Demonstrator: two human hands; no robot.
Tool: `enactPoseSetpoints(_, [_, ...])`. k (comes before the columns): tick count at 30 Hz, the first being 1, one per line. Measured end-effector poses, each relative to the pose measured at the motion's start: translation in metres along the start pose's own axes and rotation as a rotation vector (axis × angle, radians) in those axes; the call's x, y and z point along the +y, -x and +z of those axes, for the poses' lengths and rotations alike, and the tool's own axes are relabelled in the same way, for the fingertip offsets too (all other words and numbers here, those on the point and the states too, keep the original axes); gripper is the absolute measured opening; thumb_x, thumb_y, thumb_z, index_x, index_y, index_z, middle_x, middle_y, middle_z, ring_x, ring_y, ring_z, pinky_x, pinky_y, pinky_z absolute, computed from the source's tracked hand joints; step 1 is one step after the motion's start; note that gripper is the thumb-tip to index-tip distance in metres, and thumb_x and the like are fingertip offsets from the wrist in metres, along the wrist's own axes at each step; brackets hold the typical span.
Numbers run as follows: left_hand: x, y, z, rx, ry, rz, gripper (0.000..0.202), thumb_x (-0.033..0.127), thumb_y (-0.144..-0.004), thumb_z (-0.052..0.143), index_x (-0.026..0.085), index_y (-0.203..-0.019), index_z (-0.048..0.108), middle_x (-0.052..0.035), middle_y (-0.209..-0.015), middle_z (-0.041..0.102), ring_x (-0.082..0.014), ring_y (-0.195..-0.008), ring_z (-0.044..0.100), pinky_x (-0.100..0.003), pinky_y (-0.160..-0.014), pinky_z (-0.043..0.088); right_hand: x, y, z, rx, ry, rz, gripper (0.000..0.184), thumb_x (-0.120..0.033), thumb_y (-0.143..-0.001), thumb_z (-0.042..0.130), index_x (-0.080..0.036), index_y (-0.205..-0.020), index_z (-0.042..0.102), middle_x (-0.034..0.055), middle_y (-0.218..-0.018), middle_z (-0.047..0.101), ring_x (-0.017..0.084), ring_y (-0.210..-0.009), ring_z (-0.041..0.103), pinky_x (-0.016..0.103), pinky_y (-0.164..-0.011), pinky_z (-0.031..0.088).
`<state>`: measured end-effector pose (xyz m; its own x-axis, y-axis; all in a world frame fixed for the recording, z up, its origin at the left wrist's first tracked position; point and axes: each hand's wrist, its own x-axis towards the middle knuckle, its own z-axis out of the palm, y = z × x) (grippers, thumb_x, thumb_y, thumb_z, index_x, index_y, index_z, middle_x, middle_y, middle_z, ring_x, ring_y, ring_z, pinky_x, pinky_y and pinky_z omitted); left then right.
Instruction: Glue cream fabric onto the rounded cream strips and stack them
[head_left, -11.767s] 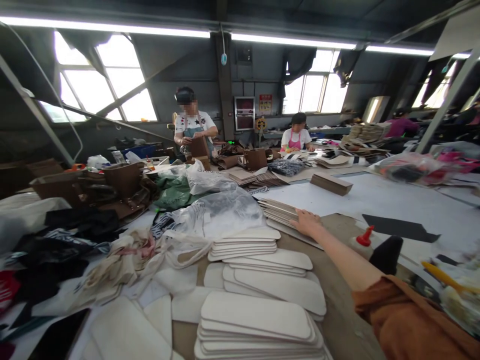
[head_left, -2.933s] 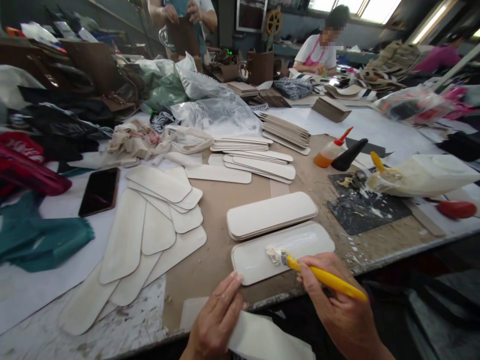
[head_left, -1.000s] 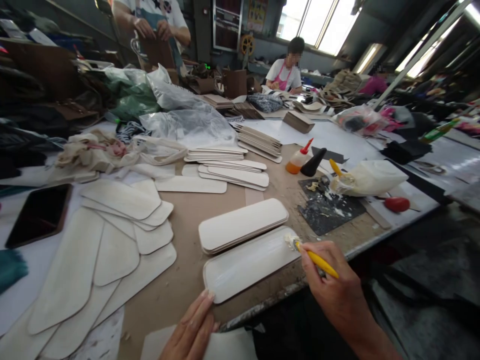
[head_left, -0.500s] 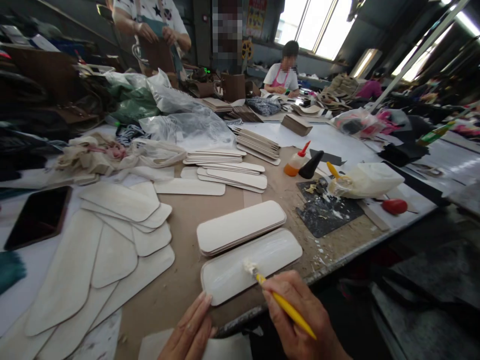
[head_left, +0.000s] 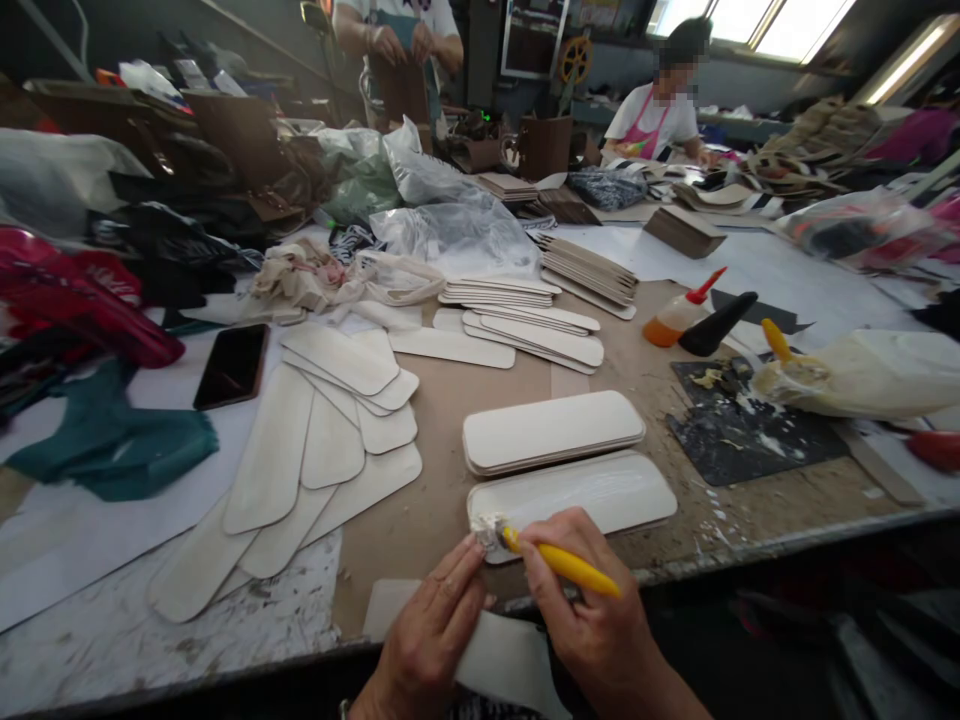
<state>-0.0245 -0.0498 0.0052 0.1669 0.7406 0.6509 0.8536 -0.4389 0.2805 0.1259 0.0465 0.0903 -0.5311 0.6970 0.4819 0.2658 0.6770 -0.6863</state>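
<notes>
A white oblong board piece (head_left: 600, 492), wet with glue, lies at the near table edge. My right hand (head_left: 592, 620) is closed on a yellow-handled brush (head_left: 559, 562), whose gluey tip rests on the piece's left end. My left hand (head_left: 431, 635) lies beside that end with straight fingers pressing on another white piece (head_left: 499, 655) at the edge. A neat stack of the same white pieces (head_left: 553, 430) sits just behind.
Fanned glued pieces (head_left: 322, 450) lie left, with a black phone (head_left: 231, 365) beyond. More stacks (head_left: 525, 320), an orange glue bottle (head_left: 675, 318), a black mat (head_left: 750, 432) and a glue bag (head_left: 862, 375) are right. Two other people work at the far end.
The brush has swept from the piece's right end to its left end. My left hand stays by the piece's near left corner. The camera has tilted down and left.
</notes>
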Motion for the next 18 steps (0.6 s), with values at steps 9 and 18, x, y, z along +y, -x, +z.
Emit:
enactPoseSetpoints(9, [0.001,0.004,0.004,0.018,0.003,-0.040,0.026,0.002,-0.083,0.047,0.003,-0.108,0.057,-0.0203,-0.112,0.063,-0.0267,-0.125,0.044,-0.036,-0.093,0.051,0.001,-0.008,-0.007,0.055,0.119,0.029,0.012,-0.009,-0.084,0.049,-0.017,-0.081,0.057,0.0029,-0.071,0.054,0.014,-0.067,0.054,0.024,-0.062,0.047])
enactPoseSetpoints(18, [-0.001,0.010,0.006,-0.010,-0.003,-0.031,0.028,0.000,-0.083,0.047,0.003,-0.110,0.056,-0.0211,-0.112,0.062,-0.0275,-0.123,0.045,-0.034,-0.094,0.049,0.051,0.004,-0.069,0.184,0.455,0.128,0.008,-0.020,-0.086,0.051,-0.017,-0.083,0.058,0.0039,-0.075,0.056,0.017,-0.071,0.057,0.029,-0.068,0.047])
